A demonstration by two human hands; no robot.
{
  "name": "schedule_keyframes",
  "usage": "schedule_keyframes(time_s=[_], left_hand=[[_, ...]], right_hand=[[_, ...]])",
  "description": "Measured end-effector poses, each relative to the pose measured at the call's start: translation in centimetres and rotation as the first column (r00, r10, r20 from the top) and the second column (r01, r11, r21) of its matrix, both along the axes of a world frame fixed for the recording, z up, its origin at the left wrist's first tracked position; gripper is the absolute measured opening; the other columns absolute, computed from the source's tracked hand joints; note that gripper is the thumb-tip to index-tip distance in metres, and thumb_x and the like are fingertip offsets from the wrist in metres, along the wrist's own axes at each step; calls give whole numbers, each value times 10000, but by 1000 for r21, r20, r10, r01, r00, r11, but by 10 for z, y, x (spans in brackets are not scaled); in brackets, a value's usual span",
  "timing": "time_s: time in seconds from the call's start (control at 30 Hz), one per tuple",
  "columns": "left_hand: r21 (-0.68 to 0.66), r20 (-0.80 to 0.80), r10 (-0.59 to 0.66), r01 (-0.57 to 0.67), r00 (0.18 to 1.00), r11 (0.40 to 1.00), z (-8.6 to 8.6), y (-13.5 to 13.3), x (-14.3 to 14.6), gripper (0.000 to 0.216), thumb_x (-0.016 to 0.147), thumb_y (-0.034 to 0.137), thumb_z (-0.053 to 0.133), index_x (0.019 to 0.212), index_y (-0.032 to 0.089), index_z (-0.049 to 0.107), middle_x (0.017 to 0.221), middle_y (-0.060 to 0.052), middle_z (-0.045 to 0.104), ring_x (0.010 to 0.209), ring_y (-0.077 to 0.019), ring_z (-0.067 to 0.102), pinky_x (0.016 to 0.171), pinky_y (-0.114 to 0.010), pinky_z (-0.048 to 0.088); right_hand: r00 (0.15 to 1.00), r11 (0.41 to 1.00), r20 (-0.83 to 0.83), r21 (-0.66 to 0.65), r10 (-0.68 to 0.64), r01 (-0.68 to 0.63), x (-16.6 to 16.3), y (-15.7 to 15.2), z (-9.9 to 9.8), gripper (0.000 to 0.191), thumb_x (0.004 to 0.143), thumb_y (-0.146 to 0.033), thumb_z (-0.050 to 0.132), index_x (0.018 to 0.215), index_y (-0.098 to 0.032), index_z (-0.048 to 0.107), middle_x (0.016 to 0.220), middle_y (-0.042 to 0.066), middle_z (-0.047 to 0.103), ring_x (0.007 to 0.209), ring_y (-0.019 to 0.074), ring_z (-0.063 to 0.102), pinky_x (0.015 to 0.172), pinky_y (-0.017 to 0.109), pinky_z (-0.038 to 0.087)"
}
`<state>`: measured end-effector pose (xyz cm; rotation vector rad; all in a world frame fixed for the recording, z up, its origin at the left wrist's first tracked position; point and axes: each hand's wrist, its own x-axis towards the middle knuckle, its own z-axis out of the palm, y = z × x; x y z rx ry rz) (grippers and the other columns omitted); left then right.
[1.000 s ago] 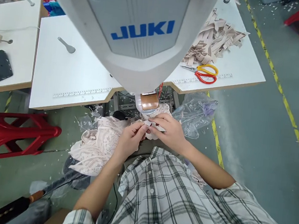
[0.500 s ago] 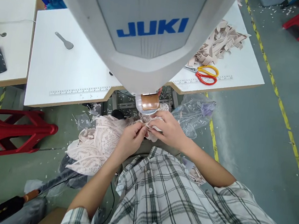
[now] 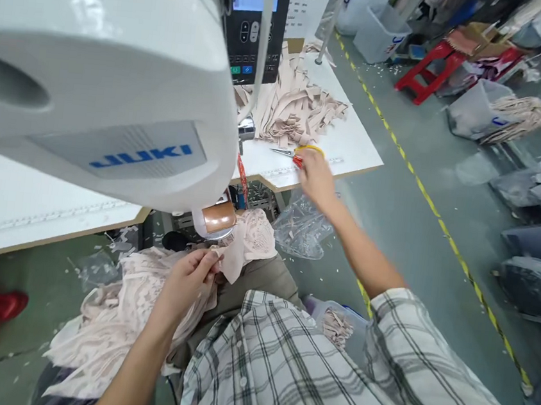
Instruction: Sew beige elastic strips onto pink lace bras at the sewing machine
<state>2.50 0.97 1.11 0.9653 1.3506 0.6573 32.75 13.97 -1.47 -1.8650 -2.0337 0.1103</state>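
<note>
My left hand (image 3: 195, 273) pinches the edge of a pale pink lace garment piece (image 3: 258, 235) just below the sewing machine's rounded work arm (image 3: 218, 217). Part of that fabric hangs over my lap. On the table's right part, my right hand (image 3: 317, 176) is closed at the handles of a pair of scissors (image 3: 285, 152), one loop yellow and one red. The blades point left and seem to lie on the tabletop. My right fingertips are partly hidden and a little blurred. More lace fabric (image 3: 119, 309) is heaped to the left of my lap.
The white JUKI machine head (image 3: 166, 88) fills the upper left. Beige fabric strips (image 3: 295, 105) are piled behind the scissors. A clear plastic bag (image 3: 303, 225) hangs below the table edge. Red stools (image 3: 432, 68) and plastic bins (image 3: 478, 108) stand on the floor to the right.
My right hand has let go of the lace and moved up and right to the scissors. My left hand keeps hold of the fabric. The view has turned right.
</note>
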Motion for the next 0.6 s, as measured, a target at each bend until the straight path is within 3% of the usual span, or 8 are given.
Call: schedule_keyframes(time_s=[0.03,0.1,0.2,0.27,0.37,0.43,0.5,0.6], left_hand=[[-33,59,21,-19,998,999,3,0,-1,466,671,611,742,647,168,599,601,29,536,518,-80,407,492,-215,324],[-109,201,77,-55,977,992,6,-1,-3,454,619,569,804,670,158,617,609,28,546,519,-69,406,492,-206,325],[-196,342,188,-125,921,973,4,-1,-9,428,591,497,845,655,152,599,603,27,546,511,-57,405,488,-197,336],[-220,365,235,-161,901,962,-1,-1,-14,417,595,480,843,657,149,597,614,20,550,511,-53,411,486,-193,344],[-241,378,266,-183,887,953,-8,-3,-21,410,600,481,842,686,146,621,631,10,558,512,-57,423,465,-192,326],[-247,383,260,-173,886,953,-11,-5,-23,409,611,488,845,678,147,629,625,8,553,504,-58,415,447,-193,299],[-246,385,240,-152,891,957,-11,-7,-23,413,628,499,843,648,149,625,614,8,545,500,-57,403,444,-194,288],[-192,372,184,-118,910,974,-7,-9,-21,430,661,532,818,625,152,618,615,9,545,516,-60,409,471,-193,308]], right_hand=[[995,995,92,-96,-33,42,15,19,9,453,865,-69,437,1288,-80,601,1286,238,627,1163,333,586,967,457,465],[970,968,238,-251,44,18,33,45,21,430,872,-113,489,1287,-80,597,1208,251,650,1070,348,613,876,435,473],[938,944,300,-323,176,-73,33,43,30,396,914,-210,543,1288,-88,594,1161,234,656,1000,308,632,785,362,438],[946,942,267,-325,182,-90,24,15,33,396,925,-259,551,1266,-63,594,1107,226,663,924,278,642,719,335,423],[994,926,44,-369,99,-76,5,-51,39,361,866,-270,593,1188,-111,623,904,127,687,708,213,622,611,301,429],[979,902,-96,-379,182,-205,-12,-98,43,362,814,-276,625,1155,-155,639,940,103,689,661,193,611,589,305,463],[924,843,-193,-381,329,-380,-32,-136,46,366,798,-303,654,1146,-188,639,1047,101,691,702,194,635,622,320,513],[864,804,-243,-323,440,-500,-59,-164,46,301,871,-313,605,1149,-203,629,1138,108,690,812,209,675,678,334,554]])
